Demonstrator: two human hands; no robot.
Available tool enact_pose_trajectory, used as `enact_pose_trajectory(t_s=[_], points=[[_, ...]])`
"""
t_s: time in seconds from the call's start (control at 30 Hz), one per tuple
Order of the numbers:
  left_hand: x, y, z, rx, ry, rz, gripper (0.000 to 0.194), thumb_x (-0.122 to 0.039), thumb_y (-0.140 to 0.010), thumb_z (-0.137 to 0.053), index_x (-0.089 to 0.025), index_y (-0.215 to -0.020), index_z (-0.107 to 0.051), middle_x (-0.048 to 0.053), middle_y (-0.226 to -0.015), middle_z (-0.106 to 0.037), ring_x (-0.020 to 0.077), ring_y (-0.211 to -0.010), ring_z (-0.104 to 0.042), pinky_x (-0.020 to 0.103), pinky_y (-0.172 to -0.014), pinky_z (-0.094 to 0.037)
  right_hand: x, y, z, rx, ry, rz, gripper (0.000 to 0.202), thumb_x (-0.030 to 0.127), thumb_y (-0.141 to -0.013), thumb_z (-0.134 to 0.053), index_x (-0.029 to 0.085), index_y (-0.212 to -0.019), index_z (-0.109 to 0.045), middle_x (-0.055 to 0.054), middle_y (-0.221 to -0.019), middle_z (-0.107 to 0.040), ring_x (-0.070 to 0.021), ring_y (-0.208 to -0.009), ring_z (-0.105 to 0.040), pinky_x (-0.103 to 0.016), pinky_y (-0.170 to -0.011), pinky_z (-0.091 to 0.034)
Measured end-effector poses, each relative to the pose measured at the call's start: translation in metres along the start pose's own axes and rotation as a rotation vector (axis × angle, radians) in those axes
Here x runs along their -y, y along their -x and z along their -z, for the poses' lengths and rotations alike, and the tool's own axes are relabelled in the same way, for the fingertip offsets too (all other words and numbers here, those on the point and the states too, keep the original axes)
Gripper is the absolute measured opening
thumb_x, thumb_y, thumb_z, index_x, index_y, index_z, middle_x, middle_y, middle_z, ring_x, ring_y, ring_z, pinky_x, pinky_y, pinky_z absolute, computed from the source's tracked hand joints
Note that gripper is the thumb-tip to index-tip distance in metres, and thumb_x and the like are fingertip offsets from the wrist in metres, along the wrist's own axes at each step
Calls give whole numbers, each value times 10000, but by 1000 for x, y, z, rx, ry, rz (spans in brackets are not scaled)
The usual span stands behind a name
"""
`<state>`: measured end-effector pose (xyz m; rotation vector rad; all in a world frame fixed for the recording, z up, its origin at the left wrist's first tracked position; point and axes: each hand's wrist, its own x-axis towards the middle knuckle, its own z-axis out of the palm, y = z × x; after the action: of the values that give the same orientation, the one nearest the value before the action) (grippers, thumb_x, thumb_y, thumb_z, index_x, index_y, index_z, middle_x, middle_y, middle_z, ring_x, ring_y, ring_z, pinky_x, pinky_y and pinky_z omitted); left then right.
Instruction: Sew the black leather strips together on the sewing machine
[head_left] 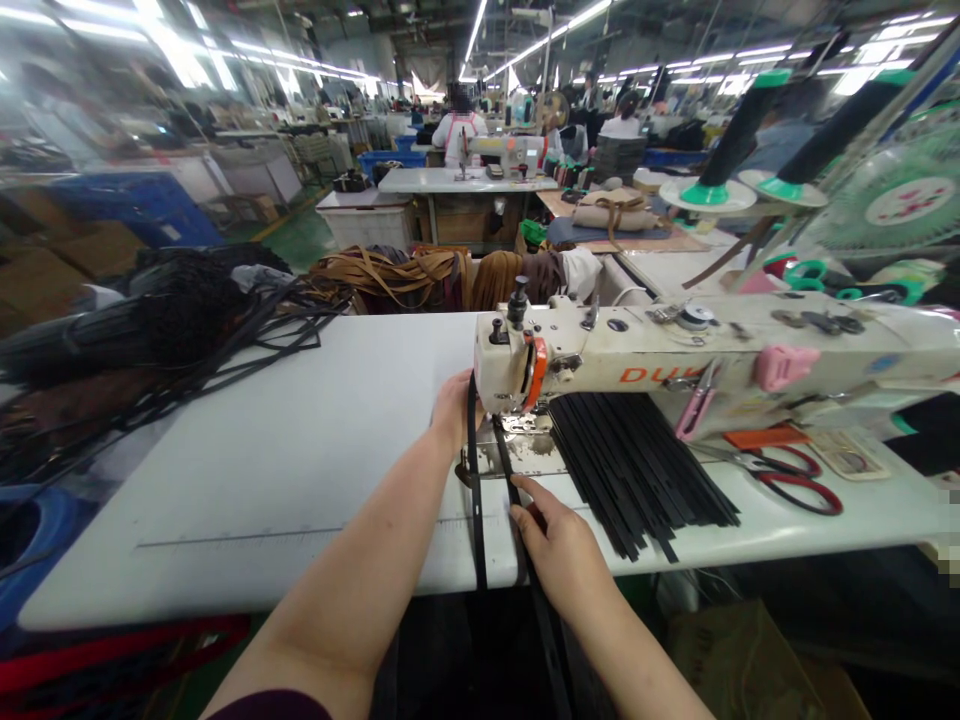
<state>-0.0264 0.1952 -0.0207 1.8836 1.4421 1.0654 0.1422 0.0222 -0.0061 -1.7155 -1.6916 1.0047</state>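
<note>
A white sewing machine (720,345) stands on a white table (300,440). A narrow black strap (506,455) runs from under its needle area toward the front edge and hangs below it. My right hand (551,530) pinches this strap in front of the needle plate. Beside the machine head, my left hand (451,412) is partly hidden behind a second stretch of black strap (474,480); its fingertips are out of sight, and what they hold cannot be made out. Many black strips (637,470) lie side by side under the machine arm.
Red-handled scissors (799,490) lie at the right. Bundled black straps (150,330) cover the table's left side, above a blue bin (37,545). Brown straps (405,280) hang behind the table. Thread cones (739,140) stand at the back right. People sit farther off.
</note>
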Motion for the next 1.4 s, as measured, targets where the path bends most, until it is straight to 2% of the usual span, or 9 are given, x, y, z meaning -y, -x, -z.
enact_pose_trajectory(t_s=[0.13,0.3,0.43,0.57,0.73,0.83,1.03,1.2,1.4], points=[[2,6,2,-34,-58,-4,150,-207,-846,-597,-161,-829,-739,84,-938,-762,303,-913,-698,377,-859,-588,1,1,1,-35,-11,32,458,323,-931,-502,186,-1349,-630,-20,-750,-660,-248,-704,-654,-327,-697,-474],[2,38,3,-32,-88,-18,162,-134,-870,-615,-191,-925,-756,67,-1052,-753,260,-987,-706,364,-933,-580,-2,2,0,-49,-41,50,458,286,-901,-528,160,-1331,-619,3,-715,-625,-217,-653,-617,-302,-658,-451],[0,77,4,30,-168,-222,191,-107,-921,-613,-185,-1012,-761,80,-1133,-743,266,-1124,-676,436,-1049,-538,-6,3,1,-65,-46,88,412,257,-929,-515,166,-1318,-616,-2,-755,-646,-217,-693,-637,-306,-709,-486],[-3,102,7,72,-276,-354,268,-163,-952,-647,-190,-1214,-700,90,-1280,-701,312,-1320,-563,550,-1134,-453,-9,1,14,-203,158,165,317,203,-964,-520,161,-1252,-645,-65,-968,-688,-245,-879,-666,-340,-835,-508],[-5,103,8,82,-268,-326,254,-192,-984,-618,-229,-1223,-698,59,-1275,-708,299,-1338,-553,554,-1129,-450,-13,-4,42,-436,705,178,280,200,-957,-668,98,-1217,-663,-146,-1095,-649,-329,-1002,-609,-409,-887,-496],[-6,102,7,67,-253,-306,244,-205,-1005,-581,-229,-1215,-704,60,-1265,-714,293,-1332,-560,552,-1133,-442,-15,-7,50,-434,879,177,343,193,-917,-747,53,-1214,-650,-173,-1086,-643,-348,-994,-586,-430,-897,-484],[-7,104,6,65,-230,-286,237,-234,-1022,-552,-222,-1206,-700,75,-1269,-712,274,-1320,-571,521,-1139,-437,-15,-8,47,-390,926,158,187,171,-955,-699,81,-1114,-659,-143,-997,-652,-315,-954,-595,-396,-876,-460],[-7,103,7,84,-226,-279,251,-247,-1030,-530,-208,-1217,-693,88,-1291,-701,271,-1331,-561,521,-1168,-408,-14,-11,50,-368,860,87,183,193,-949,-726,106,-1100,-669,-120,-979,-657,-302,-938,-607,-365,-846,-445],[-10,102,8,91,-207,-265,253,-252,-1041,-507,-214,-1186,-712,80,-1267,-712,273,-1338,-557,514,-1170,-410,-9,-15,49,-364,891,89,113,160,-965,-647,108,-1062,-674,-137,-964,-660,-307,-921,-608,-363,-808,-432]])
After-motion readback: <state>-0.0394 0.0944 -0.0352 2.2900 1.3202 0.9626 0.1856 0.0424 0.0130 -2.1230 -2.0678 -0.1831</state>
